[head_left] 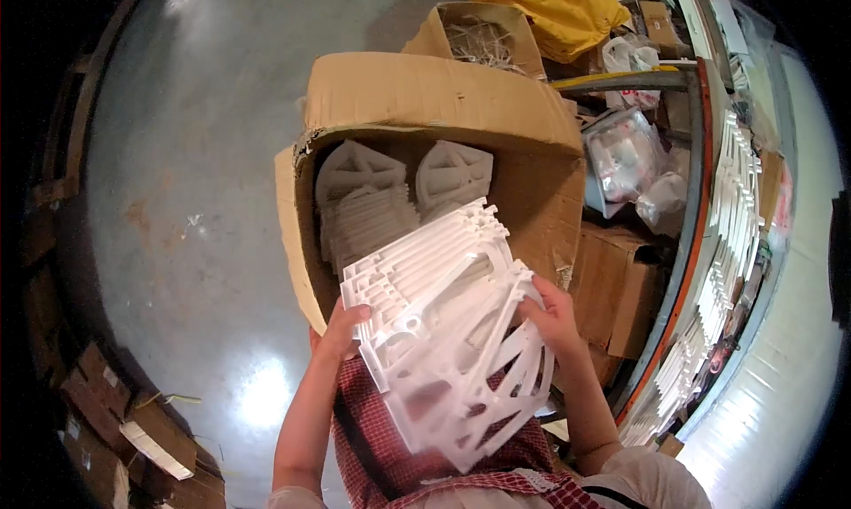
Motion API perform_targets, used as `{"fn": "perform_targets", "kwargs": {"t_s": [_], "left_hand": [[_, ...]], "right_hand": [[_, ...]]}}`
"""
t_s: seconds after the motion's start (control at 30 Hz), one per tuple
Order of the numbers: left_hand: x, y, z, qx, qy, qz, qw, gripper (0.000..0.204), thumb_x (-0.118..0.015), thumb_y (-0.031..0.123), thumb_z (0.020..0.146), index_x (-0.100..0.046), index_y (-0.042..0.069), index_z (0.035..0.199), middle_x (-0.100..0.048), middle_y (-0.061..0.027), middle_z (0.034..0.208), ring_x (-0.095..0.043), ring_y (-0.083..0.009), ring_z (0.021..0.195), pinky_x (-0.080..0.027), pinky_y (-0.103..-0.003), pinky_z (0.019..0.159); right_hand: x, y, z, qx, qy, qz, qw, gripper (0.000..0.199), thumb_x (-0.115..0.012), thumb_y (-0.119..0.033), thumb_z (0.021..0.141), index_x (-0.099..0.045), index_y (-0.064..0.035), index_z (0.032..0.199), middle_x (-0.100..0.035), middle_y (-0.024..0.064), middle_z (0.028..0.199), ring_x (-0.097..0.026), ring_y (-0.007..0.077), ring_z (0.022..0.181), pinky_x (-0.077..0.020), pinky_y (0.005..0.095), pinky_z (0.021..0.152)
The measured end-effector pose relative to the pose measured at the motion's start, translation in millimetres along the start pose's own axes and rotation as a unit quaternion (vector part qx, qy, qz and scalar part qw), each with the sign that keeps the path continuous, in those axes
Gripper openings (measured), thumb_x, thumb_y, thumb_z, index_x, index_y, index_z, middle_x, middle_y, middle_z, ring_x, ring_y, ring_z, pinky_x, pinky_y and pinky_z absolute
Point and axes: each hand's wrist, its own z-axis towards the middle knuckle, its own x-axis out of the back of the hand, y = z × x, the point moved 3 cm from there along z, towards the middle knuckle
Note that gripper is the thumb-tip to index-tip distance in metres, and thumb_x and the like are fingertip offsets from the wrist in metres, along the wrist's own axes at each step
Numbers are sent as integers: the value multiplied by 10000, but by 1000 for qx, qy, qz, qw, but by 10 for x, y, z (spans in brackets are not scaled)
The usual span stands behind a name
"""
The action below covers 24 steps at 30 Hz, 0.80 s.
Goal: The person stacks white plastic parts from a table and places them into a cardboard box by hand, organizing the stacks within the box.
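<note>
Between my two hands is a thick stack of white plastic openwork panels (425, 283), tilted over the near edge of a large cardboard box (425, 92). My left hand (344, 327) grips the stack's left side, its thumb on top. On the right, my right hand (551, 318) pinches the edge of the front panels, which fan out below toward my lap. Inside the box stand two rows of similar white parts, a left row (363, 207) and a right row (455, 174). The held stack hides the box's near part.
A smaller open box (487, 39) with shredded stuff stands behind, beside a yellow sheet (567, 12). To the right, a metal-framed table (687, 270) carries a long row of white parts (709, 314). Brown cartons (612, 283) sit under it. More cartons (160, 438) lie at the lower left.
</note>
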Motion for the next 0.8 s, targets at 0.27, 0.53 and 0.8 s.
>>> {"fn": "perform_targets", "kwargs": {"t_s": [0.27, 0.53, 0.8], "left_hand": [[-48, 62, -36, 10, 22, 48, 999, 866, -735, 227, 640, -350, -4, 1381, -534, -155, 1251, -565, -287, 1112, -488, -403, 940], [-92, 23, -25, 11, 33, 47, 998, 940, -777, 275, 572, -356, 15, 1371, -557, -166, 1223, -603, -310, 1068, -514, -437, 926], [99, -71, -30, 1, 7, -4, 1000, 827, -702, 185, 678, -328, 32, 1400, -511, -166, 1290, -541, -320, 1160, -478, -454, 971]], "right_hand": [[-255, -150, 217, 97, 66, -293, 949, 398, -623, -169, 889, -545, 17, 1231, -578, 162, 1062, -566, 285, 964, -458, 342, 839], [-311, -87, 302, 118, 70, -400, 906, 374, -629, -236, 874, -543, -2, 1153, -551, 225, 1087, -545, 359, 978, -449, 405, 873], [-314, -89, 186, -44, -49, 109, 992, 305, -646, -56, 838, -516, -28, 1113, -553, 50, 1068, -553, 134, 985, -481, 278, 810]]}}
